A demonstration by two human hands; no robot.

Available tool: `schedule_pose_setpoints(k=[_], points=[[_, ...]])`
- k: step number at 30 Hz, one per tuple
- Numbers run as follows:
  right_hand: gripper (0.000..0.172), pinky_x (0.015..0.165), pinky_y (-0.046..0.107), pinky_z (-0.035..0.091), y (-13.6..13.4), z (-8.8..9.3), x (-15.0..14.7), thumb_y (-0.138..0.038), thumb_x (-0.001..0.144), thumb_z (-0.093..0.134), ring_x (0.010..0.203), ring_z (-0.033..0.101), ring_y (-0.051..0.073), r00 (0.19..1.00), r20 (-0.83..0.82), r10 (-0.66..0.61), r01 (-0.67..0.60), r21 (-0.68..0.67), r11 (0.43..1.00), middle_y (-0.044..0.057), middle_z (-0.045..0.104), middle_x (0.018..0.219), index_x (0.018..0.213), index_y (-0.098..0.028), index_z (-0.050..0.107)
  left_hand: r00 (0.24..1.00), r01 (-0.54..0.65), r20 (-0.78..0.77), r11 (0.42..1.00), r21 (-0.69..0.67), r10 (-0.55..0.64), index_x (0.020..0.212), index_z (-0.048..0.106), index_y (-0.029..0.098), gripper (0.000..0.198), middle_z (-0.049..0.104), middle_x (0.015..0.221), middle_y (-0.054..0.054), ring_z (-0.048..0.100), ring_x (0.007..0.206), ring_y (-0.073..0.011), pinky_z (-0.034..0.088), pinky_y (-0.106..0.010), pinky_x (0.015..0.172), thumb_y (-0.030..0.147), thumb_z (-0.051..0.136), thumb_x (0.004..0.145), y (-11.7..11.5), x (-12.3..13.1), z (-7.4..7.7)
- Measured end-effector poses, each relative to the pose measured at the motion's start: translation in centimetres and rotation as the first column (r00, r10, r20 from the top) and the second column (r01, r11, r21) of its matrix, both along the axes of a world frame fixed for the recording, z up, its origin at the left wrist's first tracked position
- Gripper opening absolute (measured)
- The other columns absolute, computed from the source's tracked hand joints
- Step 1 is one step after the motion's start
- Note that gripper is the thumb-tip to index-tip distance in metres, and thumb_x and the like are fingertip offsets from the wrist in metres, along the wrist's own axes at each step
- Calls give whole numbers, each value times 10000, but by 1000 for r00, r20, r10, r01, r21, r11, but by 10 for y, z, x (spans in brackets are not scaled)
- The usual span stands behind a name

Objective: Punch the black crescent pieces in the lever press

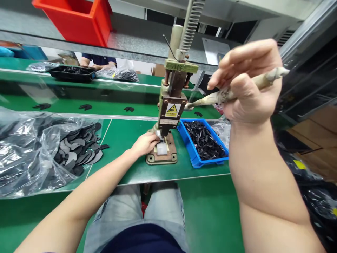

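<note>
A hand-operated lever press (pixel 171 102) with a spring and a yellow warning label stands on the green table. My left hand (pixel 146 143) is at the press base (pixel 162 158), fingers pinched together beside the ram; whatever they hold is hidden. A whitish block (pixel 162 148) sits on the base in front of the fingertips. My right hand (pixel 250 82) is raised on the right, its thumb hooked over the wrapped press lever (pixel 210 100), which lies across the palm; the other fingers curl loosely above it.
A blue tray (pixel 193 162) of small black parts is right of the press. At left, a clear plastic bag (pixel 28 151) spills curved black pieces (pixel 79 147). Several dark pieces (pixel 85 106) lie along the strip behind. A red bin (pixel 76 21) stands on the shelf; a person's arms (pixel 98 63) show beyond.
</note>
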State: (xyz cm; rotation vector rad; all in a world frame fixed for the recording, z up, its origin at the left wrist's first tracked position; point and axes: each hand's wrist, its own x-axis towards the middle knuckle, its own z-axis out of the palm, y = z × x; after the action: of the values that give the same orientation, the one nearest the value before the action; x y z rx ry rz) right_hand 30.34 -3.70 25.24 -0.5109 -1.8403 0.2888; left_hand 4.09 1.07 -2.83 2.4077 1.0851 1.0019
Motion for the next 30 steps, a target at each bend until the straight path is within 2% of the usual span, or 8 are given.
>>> schedule_pose_setpoints(k=[3, 5, 9, 12, 17, 22, 28, 30], points=[[549, 692, 182, 514, -1, -1, -1, -607, 873, 476, 638, 687, -27, 997, 71, -27, 25, 27, 999, -143, 605, 641, 702, -86, 508, 998, 42, -39, 999, 1, -42, 1053, 798, 220, 215, 772, 1055, -78, 710, 1046, -233, 563, -373, 969, 238, 587, 1012, 6, 0, 1], [586, 671, 162, 497, -6, -7, 0, -640, 873, 441, 583, 647, -43, 990, 94, -102, 100, 27, 995, -144, 485, 549, 601, -124, 385, 995, 76, -64, 997, -10, -77, 1071, 800, 218, 232, 769, 1080, -83, 713, 1048, -236, 568, -376, 969, 238, 575, 1017, 8, -1, 1], [595, 624, 207, 524, -28, -34, -6, -512, 978, 599, 529, 587, 0, 997, -28, -72, 72, 19, 997, -91, 438, 537, 550, -173, 362, 993, 103, -58, 995, -8, -103, 1075, 803, 205, 241, 774, 1107, -91, 725, 1053, -239, 578, -380, 974, 232, 570, 1018, 8, -2, 2], [532, 655, 342, 563, -47, -74, -12, -371, 992, 647, 554, 568, 86, 979, -185, -87, 101, 69, 992, -32, 489, 564, 540, -196, 428, 994, 94, -47, 996, 5, -94, 1064, 801, 192, 238, 784, 1110, -90, 730, 1069, -235, 578, -381, 998, 213, 568, 1020, 6, -2, 1], [343, 787, 493, 542, -63, -146, -11, -234, 882, 638, 590, 586, 165, 979, -180, -100, 132, 174, 976, -18, 521, 566, 566, -201, 509, 997, 47, -63, 999, -6, -47, 1023, 790, 194, 201, 794, 1103, -74, 733, 1081, -230, 579, -376, 1003, 185, 591, 1003, 6, 2, 1], [299, 787, 515, 519, -53, -174, -16, -164, 741, 671, 577, 615, 182, 940, -334, -74, 181, 302, 936, -22, 553, 565, 519, -196, 472, 994, 37, -103, 998, -45, -41, 1120, 760, 185, 198, 781, 1169, -108, 721, 1129, -232, 568, -363, 1048, 196, 591, 1018, -7, -2, 12], [447, 730, 509, 531, -35, -182, -16, -283, 752, 726, 520, 610, 187, 907, -419, -47, 202, 334, 921, -25, 542, 501, 452, -208, 402, 959, -112, -266, 993, -44, 97, 1262, 714, 186, 290, 744, 1286, -123, 657, 1246, -285, 499, -458, 1141, 284, 616, 1007, -20, -91, 22], [491, 724, 504, 534, -33, -185, -14, -308, 773, 728, 520, 614, 184, 905, -424, -44, 205, 341, 917, -29, 542, 493, 445, -211, 376, 847, -284, -475, 959, -23, 239, 1281, 719, 179, 349, 741, 1291, -133, 651, 1241, -314, 485, -477, 1132, 355, 620, 997, -18, -140, 29]])
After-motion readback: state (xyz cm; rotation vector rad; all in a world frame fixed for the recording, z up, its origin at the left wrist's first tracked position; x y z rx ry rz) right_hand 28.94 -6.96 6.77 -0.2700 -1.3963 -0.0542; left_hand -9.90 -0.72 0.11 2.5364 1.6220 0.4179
